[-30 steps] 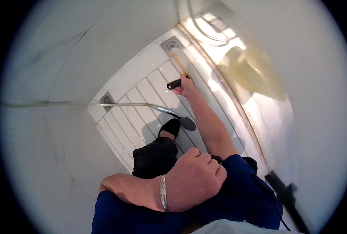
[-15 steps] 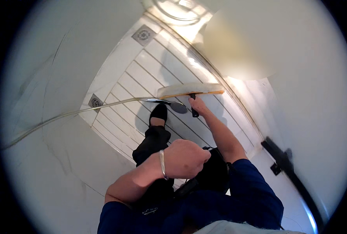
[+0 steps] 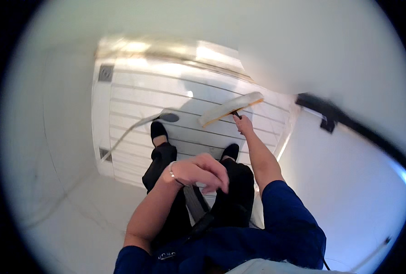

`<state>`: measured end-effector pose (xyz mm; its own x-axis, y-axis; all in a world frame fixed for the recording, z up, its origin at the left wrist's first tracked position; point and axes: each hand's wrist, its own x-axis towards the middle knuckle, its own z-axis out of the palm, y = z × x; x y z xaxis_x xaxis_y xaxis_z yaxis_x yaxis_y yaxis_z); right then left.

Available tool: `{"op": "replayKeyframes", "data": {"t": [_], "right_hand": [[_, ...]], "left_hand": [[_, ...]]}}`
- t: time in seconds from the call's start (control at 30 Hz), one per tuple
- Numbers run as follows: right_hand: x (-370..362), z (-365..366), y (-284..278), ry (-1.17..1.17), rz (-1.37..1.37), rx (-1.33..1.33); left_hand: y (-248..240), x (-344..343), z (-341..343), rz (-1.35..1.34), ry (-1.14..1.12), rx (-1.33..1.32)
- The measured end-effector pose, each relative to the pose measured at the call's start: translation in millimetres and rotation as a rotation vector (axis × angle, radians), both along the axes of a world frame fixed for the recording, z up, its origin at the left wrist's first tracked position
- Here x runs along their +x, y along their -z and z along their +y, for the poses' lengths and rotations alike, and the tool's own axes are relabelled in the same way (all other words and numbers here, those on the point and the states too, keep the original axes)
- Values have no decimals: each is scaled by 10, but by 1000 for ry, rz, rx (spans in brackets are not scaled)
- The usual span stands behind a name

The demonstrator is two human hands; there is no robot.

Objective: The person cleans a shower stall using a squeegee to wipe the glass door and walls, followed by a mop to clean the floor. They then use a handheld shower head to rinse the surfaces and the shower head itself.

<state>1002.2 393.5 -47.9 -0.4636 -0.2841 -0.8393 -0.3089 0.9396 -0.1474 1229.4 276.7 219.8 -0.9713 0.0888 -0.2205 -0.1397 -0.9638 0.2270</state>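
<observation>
My right hand is closed round the dark handle of a window washer. Its wide head has a white fleece sleeve and an orange-yellow edge, and is held slantwise above the slatted white floor. In front of my body hovers my left hand, a silver bangle at its wrist. The fingers there are loosely bent, thumb apart, and nothing shows in them. On the floor by my left shoe lies a hand shower with a grey face, its hose running off to the left.
Two square drains sit along the floor's left side. Pale walls rise around, with a bright strip of light at the far edge. A black rail crosses the right side. My right shoe stands on the slats.
The view has turned, so the floor slats now run nearly level. My left hand has loosened from a fist. The washer's head has tilted, its right end now higher, and my right shoe shows.
</observation>
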Motion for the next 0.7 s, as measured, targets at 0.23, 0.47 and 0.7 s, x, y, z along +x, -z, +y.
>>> {"op": "replayKeyframes", "data": {"t": [0.23,0.47,0.7], "right_hand": [[-396,1079,-23,-117,172,-172],[157,2080,-39,727,338,-23],[933,2992,-7,1239,104,7]], "left_hand": [[527,-598,700,-530,91,-127],[805,-616,1053,-557,365,99],[769,-298,1130,-693,612,50]]}}
